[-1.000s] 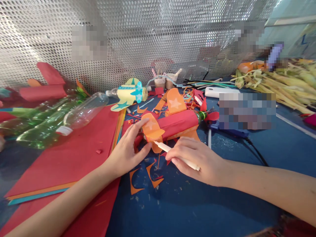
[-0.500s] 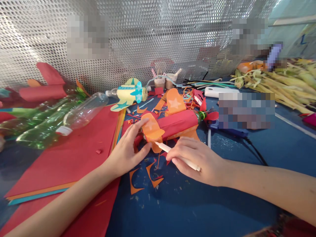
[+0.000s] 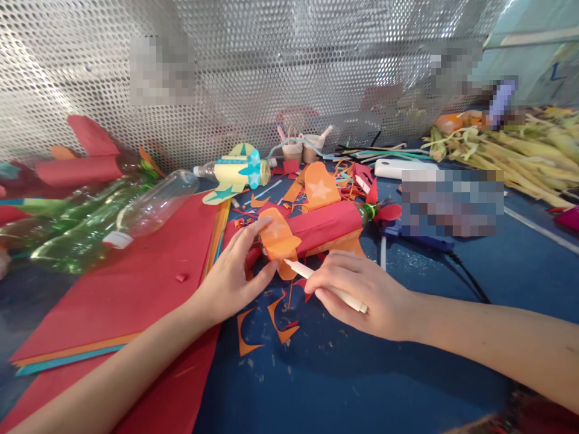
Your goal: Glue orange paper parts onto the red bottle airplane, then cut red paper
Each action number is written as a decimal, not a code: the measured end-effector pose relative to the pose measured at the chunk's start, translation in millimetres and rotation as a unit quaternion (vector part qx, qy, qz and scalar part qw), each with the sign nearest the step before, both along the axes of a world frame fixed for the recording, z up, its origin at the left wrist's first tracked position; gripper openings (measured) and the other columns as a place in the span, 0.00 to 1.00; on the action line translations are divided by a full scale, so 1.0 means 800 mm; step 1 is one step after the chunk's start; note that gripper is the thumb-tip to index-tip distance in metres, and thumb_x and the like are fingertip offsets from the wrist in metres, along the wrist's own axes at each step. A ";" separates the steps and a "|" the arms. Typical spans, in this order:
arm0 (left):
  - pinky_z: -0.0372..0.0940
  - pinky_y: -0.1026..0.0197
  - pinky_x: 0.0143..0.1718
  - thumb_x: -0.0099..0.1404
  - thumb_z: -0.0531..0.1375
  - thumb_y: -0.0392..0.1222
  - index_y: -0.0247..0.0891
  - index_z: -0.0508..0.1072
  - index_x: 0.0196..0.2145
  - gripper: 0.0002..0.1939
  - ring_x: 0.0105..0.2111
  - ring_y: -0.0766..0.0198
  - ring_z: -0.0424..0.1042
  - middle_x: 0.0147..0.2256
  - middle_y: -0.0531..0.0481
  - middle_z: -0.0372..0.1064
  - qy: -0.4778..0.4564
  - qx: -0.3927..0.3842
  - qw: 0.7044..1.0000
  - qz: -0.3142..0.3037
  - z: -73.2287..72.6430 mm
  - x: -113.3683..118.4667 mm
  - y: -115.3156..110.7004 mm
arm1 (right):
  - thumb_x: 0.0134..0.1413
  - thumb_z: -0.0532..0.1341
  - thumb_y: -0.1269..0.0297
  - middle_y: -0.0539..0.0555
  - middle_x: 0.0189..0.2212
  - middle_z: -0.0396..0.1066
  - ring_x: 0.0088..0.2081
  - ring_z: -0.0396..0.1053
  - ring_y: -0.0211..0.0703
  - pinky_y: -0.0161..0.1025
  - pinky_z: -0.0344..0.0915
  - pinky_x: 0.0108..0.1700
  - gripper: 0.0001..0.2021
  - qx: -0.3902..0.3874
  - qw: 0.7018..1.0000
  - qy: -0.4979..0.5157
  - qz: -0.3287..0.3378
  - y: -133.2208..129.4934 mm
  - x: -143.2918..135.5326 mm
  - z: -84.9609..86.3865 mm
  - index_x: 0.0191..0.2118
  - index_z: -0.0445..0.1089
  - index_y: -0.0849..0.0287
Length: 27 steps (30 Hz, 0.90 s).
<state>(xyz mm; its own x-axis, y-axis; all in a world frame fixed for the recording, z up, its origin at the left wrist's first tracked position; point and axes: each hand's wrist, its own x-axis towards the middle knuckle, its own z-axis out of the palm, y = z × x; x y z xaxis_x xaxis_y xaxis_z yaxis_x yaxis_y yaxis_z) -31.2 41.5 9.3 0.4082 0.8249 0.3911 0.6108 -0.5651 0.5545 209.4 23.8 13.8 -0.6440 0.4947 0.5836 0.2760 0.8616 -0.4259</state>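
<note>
A toy plane made from a green bottle wrapped in red paper (image 3: 326,224) lies in front of me, with orange wings and a red propeller at its neck. My left hand (image 3: 230,272) grips its tail end, thumb and fingers around the orange tail piece (image 3: 275,232). Between the fingers of my right hand (image 3: 364,289) is a white marker (image 3: 301,269), its tip at the lower part of the orange tail. A pale star shows on the upper wing (image 3: 322,189) and a fainter one on the tail. The far side of the bottle is hidden.
Coloured paper sheets (image 3: 149,277) lie at left below plastic bottles (image 3: 158,202). A yellow bottle plane (image 3: 235,170) and two cups (image 3: 313,147) stand behind. Orange paper scraps (image 3: 246,337) lie nearby. At right are a blue glue gun (image 3: 420,241), its cord, and dried husks (image 3: 515,157).
Almost nothing differs. Both hands, the marker and the bottle plane keep the same places, with the marker tip still at the orange tail.
</note>
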 end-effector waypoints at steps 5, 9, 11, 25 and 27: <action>0.64 0.45 0.56 0.66 0.55 0.44 0.45 0.51 0.63 0.30 0.56 0.52 0.65 0.60 0.40 0.57 0.003 0.001 1.000 0.003 0.001 0.000 0.000 | 0.63 0.52 0.71 0.51 0.27 0.71 0.30 0.64 0.38 0.35 0.63 0.32 0.07 0.001 1.000 -0.001 -0.003 0.000 0.001 0.000 0.39 0.67 0.58; 0.64 0.45 0.56 0.66 0.55 0.44 0.45 0.51 0.63 0.29 0.56 0.52 0.65 0.61 0.40 0.56 0.004 0.004 1.000 0.002 0.000 0.000 0.001 | 0.63 0.52 0.72 0.51 0.27 0.71 0.30 0.64 0.38 0.35 0.63 0.32 0.07 0.001 1.000 -0.001 0.000 0.000 0.000 0.001 0.39 0.67 0.58; 0.63 0.44 0.57 0.66 0.55 0.44 0.45 0.51 0.63 0.29 0.56 0.51 0.65 0.61 0.40 0.56 0.002 0.003 1.000 0.001 -0.001 0.000 0.001 | 0.63 0.52 0.72 0.51 0.27 0.71 0.29 0.64 0.38 0.35 0.63 0.32 0.07 0.003 1.000 0.002 0.000 0.000 0.000 0.001 0.39 0.67 0.58; 0.62 0.45 0.57 0.66 0.55 0.44 0.44 0.51 0.63 0.29 0.57 0.51 0.65 0.62 0.39 0.55 0.002 0.005 1.000 -0.004 -0.001 -0.001 0.001 | 0.61 0.53 0.74 0.51 0.26 0.68 0.28 0.62 0.37 0.34 0.61 0.30 0.07 0.004 1.000 0.016 -0.003 -0.001 0.001 0.003 0.37 0.68 0.61; 0.62 0.45 0.57 0.66 0.55 0.44 0.44 0.51 0.63 0.29 0.56 0.51 0.65 0.61 0.39 0.56 0.001 0.005 1.000 -0.004 -0.002 -0.002 0.001 | 0.61 0.54 0.74 0.51 0.26 0.69 0.28 0.62 0.37 0.33 0.61 0.31 0.07 0.004 1.000 0.018 0.000 -0.001 0.001 0.002 0.37 0.68 0.62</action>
<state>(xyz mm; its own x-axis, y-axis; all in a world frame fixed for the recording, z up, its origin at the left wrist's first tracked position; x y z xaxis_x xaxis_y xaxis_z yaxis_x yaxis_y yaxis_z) -32.8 42.5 7.7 0.4165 0.8170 0.3988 0.6072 -0.5765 0.5468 209.8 23.1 15.5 -0.6221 0.4907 0.6101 0.2613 0.8647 -0.4290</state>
